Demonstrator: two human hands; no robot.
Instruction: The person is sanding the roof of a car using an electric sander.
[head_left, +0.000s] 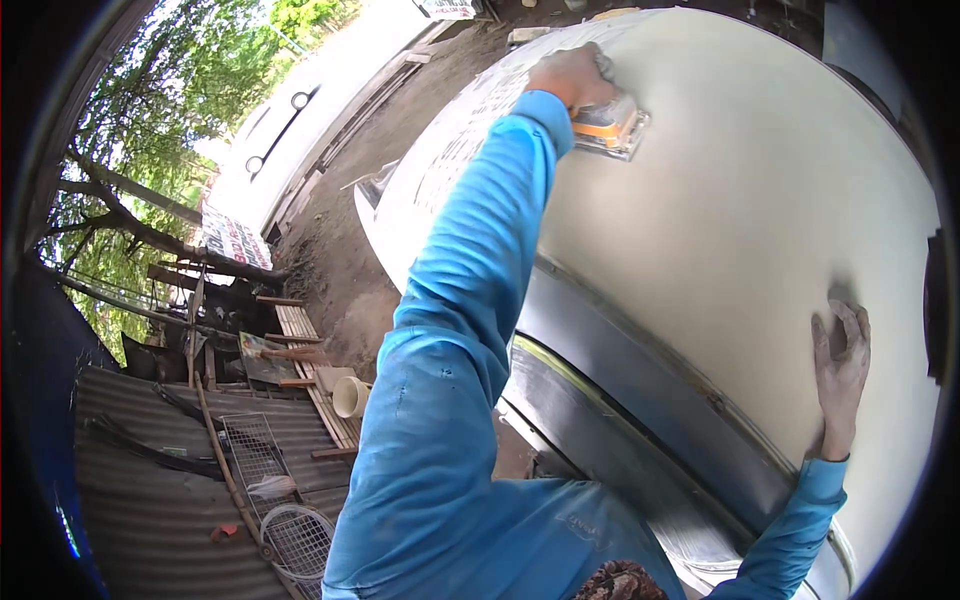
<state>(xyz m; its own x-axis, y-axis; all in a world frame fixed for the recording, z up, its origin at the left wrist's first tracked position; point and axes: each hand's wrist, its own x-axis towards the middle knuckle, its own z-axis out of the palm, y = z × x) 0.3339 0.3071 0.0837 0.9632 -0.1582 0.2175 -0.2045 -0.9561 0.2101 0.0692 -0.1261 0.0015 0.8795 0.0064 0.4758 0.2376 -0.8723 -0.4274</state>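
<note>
A broad, curved, cream-coloured vehicle panel point(700, 220) fills the right of the view. Near its far edge, my left hand point(575, 78) is closed over an orange sander point(608, 130) whose flat base lies against the surface. The back of that hand hides part of the tool. To the right and closer to me, my right hand point(842, 360) holds nothing. Its fingers are bent, the thumb stands apart, and the fingertips touch or nearly touch the panel. Pale dust coats this hand. Blue sleeves cover both arms.
Dark window glass and trim point(640, 370) run along the panel's near side. At left are a corrugated metal sheet point(150, 510), a wire rack point(255, 455), a round wire guard point(298, 540), a cream bucket point(350, 397) and a slatted wooden bench point(318, 375). Trees stand beyond.
</note>
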